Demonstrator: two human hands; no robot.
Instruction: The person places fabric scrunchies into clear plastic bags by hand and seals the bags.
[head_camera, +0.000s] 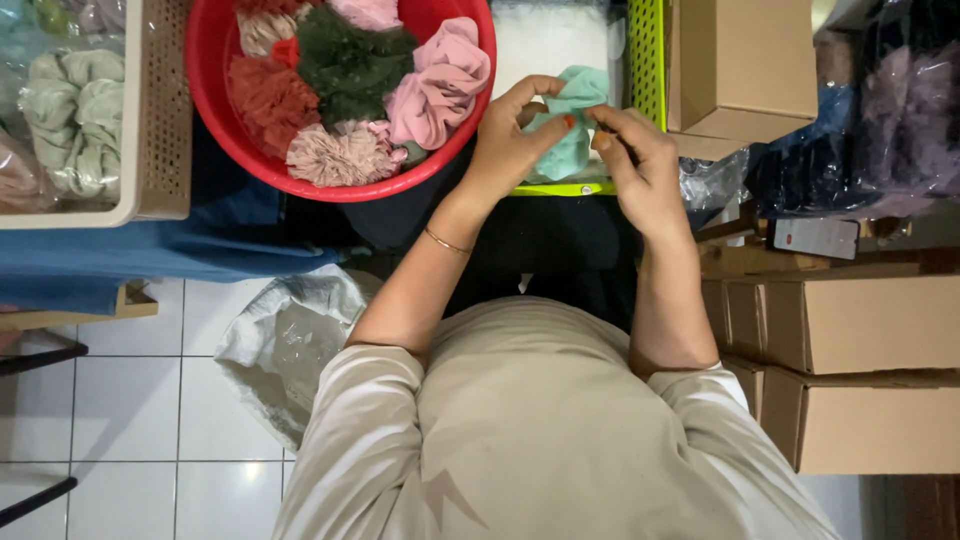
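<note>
Centrally, a mint-green scrunchie (572, 120) is pinched between both hands above the yellow-green basket (646, 60); the left hand (505, 145) is closed on its left side, thumb and fingers clamped on the fabric, a thin bracelet (446, 242) being worn at the wrist; the right hand (645, 165) is closed on its right edge, fingertips pressed together on the cloth. Just beside the left hand, a red basin (215, 60) is filled with pink, dark green, rust and beige scrunchies; a beige perforated basket (160, 110) is seen further left. Cardboard boxes (850, 330) are stacked at the right, and a phone (815, 238) is laid near them.
</note>
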